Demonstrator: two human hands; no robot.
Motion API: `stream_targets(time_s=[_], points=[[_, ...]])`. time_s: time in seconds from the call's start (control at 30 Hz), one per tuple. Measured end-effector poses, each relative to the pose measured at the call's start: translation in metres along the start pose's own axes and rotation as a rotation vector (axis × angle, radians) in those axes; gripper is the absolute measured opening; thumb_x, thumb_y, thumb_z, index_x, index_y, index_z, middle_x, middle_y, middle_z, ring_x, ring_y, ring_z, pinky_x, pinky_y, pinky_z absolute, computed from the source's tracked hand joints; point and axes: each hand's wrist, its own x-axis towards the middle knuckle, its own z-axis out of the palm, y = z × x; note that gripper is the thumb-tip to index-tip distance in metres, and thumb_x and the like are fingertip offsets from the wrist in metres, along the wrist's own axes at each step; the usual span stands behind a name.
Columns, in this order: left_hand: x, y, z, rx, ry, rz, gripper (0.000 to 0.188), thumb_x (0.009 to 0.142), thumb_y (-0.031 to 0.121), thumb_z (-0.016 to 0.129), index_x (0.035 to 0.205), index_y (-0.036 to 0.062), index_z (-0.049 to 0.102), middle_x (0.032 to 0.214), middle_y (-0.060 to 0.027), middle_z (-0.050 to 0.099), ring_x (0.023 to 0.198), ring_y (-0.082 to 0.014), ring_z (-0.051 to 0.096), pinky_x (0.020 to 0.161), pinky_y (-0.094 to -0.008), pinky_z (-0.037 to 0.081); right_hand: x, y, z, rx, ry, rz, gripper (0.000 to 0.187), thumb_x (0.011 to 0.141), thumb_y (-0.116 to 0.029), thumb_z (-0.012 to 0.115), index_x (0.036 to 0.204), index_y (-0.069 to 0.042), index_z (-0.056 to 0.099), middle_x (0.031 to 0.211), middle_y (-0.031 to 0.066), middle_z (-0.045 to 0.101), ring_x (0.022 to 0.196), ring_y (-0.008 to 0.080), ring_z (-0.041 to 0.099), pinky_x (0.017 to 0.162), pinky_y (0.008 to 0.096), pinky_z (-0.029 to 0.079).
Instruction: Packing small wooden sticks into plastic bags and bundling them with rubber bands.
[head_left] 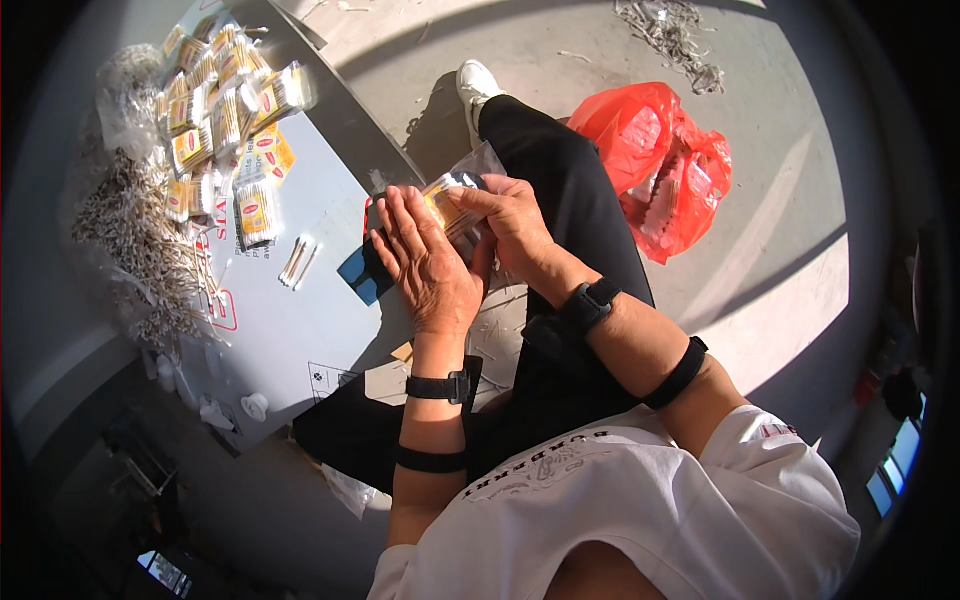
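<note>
Cotton-swab packet (452, 200), a small clear crinkly plastic sleeve with a yellow label, sits at the centre of the frame, held over the person's lap between both hands. At far left a loose heap of pale sticks (140, 250) spreads over clear plastic on the grey counter (300, 330). Upper left, a pile of filled packets (225, 110), too many to count, shows yellow labels with red ovals. Below it three loose swabs (298, 262) lie side by side. The left hand (428, 262) lies flat, fingers pressed together against the packet; the right hand (512, 222) pinches its top edge. At upper right a glossy red plastic bag (662, 165) slumps on the concrete floor (780, 240).
</note>
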Motion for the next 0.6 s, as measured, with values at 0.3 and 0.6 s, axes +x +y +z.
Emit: stream_targets(time_s=[0.3,0.6], points=[[0.000,0.000,-0.001,-0.082,0.038,-0.009,0.100,0.083,0.051,0.066,0.150,-0.0052,0.016,0.155,-0.0278,0.017,0.146,-0.0394,0.020,0.116,-0.0546,0.017,0.012,0.004,-0.005,0.148,0.056,0.150,0.013,0.085,-0.013,0.067,0.081,0.000,0.066,0.079,0.0084,0.064,0.067,0.0186,0.060,0.059,0.0339,0.049],[0.000,-0.002,0.003,-0.044,0.029,0.006,0.102,0.081,0.048,0.067,0.150,-0.0060,0.015,0.156,-0.0290,0.014,0.146,-0.0403,0.019,0.116,-0.0547,0.016,0.020,0.001,-0.003,0.360,0.088,0.424,0.011,0.085,-0.007,0.064,0.091,0.001,0.066,0.089,0.0129,0.066,0.077,0.0270,0.064,0.071,0.0408,0.053]])
